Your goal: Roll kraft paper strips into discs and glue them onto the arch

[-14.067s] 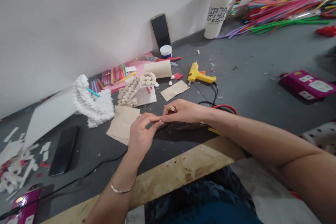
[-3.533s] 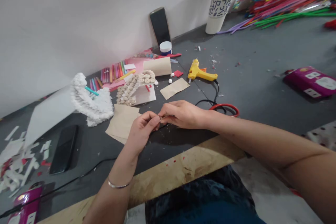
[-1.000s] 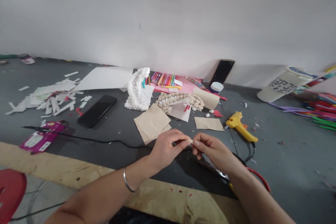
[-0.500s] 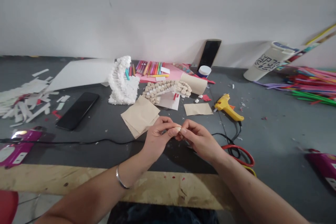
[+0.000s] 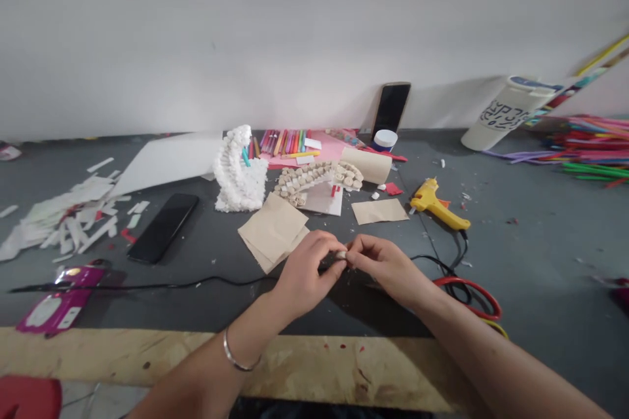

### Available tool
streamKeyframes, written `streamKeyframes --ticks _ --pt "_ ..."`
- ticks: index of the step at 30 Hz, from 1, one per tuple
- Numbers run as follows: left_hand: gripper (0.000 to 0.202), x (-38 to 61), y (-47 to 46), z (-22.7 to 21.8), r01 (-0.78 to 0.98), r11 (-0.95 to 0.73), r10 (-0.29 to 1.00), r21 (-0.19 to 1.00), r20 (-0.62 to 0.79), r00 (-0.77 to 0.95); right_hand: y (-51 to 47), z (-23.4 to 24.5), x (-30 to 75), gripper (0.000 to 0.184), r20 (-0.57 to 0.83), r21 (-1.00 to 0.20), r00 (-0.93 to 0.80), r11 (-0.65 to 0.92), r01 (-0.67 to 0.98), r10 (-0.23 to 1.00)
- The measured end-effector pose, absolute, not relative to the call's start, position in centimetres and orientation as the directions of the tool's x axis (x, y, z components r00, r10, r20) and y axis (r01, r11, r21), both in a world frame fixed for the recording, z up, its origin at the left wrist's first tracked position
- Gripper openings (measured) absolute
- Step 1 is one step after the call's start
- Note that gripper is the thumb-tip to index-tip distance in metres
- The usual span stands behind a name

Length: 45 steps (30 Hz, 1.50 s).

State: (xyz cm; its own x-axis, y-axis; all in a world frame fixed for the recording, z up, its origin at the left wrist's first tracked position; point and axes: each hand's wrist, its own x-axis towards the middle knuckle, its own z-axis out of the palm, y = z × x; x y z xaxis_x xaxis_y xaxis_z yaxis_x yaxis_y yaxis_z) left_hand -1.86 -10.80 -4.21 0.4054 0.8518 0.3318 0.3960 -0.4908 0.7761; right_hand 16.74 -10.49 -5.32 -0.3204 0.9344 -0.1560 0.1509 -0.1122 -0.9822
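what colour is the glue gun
The glue gun is yellow with an orange trigger, seen in the head view.

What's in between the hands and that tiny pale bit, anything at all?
Nothing I can see. The left hand and right hand meet right at the pale bit, pinching it and partly hiding it.

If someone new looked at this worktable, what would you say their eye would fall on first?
Probably the bright yellow glue gun, lying on the grey table right of centre, and the bumpy white curved model standing left of centre. In the middle foreground, the left hand and right hand meet at the fingertips around a small pale piece.
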Motion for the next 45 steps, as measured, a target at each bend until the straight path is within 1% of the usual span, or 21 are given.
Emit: streamKeyframes --ticks 2,3,5,8,11,13,18,22,25,27,29,33,38,41,45 --pt "0.015 -2.1 -10.8 -4.2 0.492 -0.57 0.813 0.658 0.363 0.456 -10.5 -5.1 16.7 0.027 -0.164 -0.973 -0.322 -0.099 0.207 0.932" --pt "0.015 -2.1 -10.8 -4.2 0.517 -0.592 0.8 0.619 0.375 0.468 -10.5 -5.0 16.8 0.026 -0.155 -0.973 -0.327 -0.087 0.214 0.932" --pt "0.014 -2.1 -10.8 -4.3 0.519 -0.613 0.787 0.596 0.406 0.464 -10.5 -4.7 16.8 0.024 -0.135 -0.979 -0.346 -0.072 0.19 0.929" --pt "0.01 -2.0 -11.0 -4.0 0.447 -0.596 0.799 0.667 0.438 0.412 -10.5 -4.1 17.0 0.024 -0.152 -0.986 -0.384 -0.112 0.125 0.911" --pt "0.007 -1.8 -11.1 -3.7 0.356 -0.56 0.822 0.748 0.452 0.346 -10.4 -3.7 17.1 0.029 -0.17 -0.983 -0.433 -0.183 0.01 0.885" --pt "0.006 -1.6 -11.2 -3.6 0.31 -0.546 0.832 0.778 0.458 0.313 -10.4 -3.6 17.1 0.032 -0.178 -0.972 -0.454 -0.228 -0.057 0.873" --pt "0.007 -1.3 -11.1 -4.0 0.281 -0.487 0.866 0.827 0.415 0.279 -10.2 -3.7 16.9 0.039 -0.249 -0.946 -0.456 -0.315 -0.073 0.854" --pt "0.012 -1.4 -10.9 -4.2 0.336 -0.483 0.867 0.809 0.386 0.315 -10.0 -4.0 16.9 0.038 -0.28 -0.948 -0.406 -0.316 -0.023 0.87" --pt "0.018 -1.6 -10.9 -4.3 0.41 -0.535 0.837 0.739 0.399 0.374 -10.1 -4.5 16.9 0.035 -0.264 -0.96 -0.38 -0.279 0.015 0.886" --pt "0.016 -1.7 -10.9 -4.3 0.449 -0.571 0.816 0.687 0.418 0.399 -10.1 -4.6 17.0 0.032 -0.251 -0.965 -0.384 -0.262 0.024 0.889" --pt "0.013 -1.8 -10.9 -4.3 0.447 -0.598 0.799 0.666 0.449 0.4 -10.1 -4.7 17.0 0.031 -0.257 -0.962 -0.388 -0.272 0.018 0.885" --pt "0.008 -1.5 -10.9 -4.3 0.386 -0.601 0.798 0.7 0.495 0.344 -9.7 -4.8 17.2 0.033 -0.305 -0.926 -0.454 -0.373 -0.065 0.837" --pt "0.006 -1.0 -11.1 -4.5 0.38 -0.563 0.826 0.734 0.491 0.276 -9.4 -4.7 17.3 0.038 -0.348 -0.808 -0.536 -0.536 -0.245 0.769" --pt "0.006 -0.9 -11.1 -4.7 0.395 -0.555 0.832 0.732 0.494 0.253 -9.4 -4.7 17.3 0.037 -0.355 -0.776 -0.541 -0.563 -0.284 0.762" --pt "0.007 -0.8 -11.0 -4.8 0.412 -0.545 0.838 0.73 0.488 0.245 -9.4 -4.8 17.4 0.035 -0.326 -0.784 -0.552 -0.546 -0.295 0.767"
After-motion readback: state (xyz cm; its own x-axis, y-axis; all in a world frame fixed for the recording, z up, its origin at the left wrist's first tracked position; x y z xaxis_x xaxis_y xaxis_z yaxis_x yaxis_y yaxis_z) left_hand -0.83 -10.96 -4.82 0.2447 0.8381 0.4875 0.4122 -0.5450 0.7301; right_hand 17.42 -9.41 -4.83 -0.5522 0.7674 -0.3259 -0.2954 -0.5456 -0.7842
